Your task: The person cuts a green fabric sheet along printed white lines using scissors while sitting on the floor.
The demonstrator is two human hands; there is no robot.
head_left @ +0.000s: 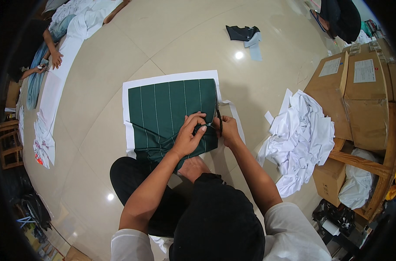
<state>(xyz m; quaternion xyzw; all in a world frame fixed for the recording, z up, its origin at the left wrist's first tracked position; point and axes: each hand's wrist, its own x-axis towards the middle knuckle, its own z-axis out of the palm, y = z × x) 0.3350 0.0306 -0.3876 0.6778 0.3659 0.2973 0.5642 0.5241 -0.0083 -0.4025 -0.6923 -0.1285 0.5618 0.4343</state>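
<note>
Dark green cloth (pixel 171 102) with thin pale stripes lies on a white sheet (pixel 171 78) on the floor before me. Its lower part is wrinkled and bunched near my bare foot (pixel 193 168). My left hand (pixel 190 135) rests on the cloth, thumb and fingers closed round a fold near its right edge. Beside it, my right hand (pixel 227 130) is closed on what look like dark-handled scissors (pixel 219 118); a small bright glint shows between the hands. My fingers partly hide the blades and the exact place they touch.
A crumpled white cloth heap (pixel 300 139) lies right, by cardboard boxes (pixel 365 82) on a wooden rack (pixel 380 169). Black and grey scraps (pixel 246 37) lie ahead. At far left, a co-worker's hands (pixel 54 61) work at long white cloth (pixel 69 52); another person (pixel 339 19) is at upper right.
</note>
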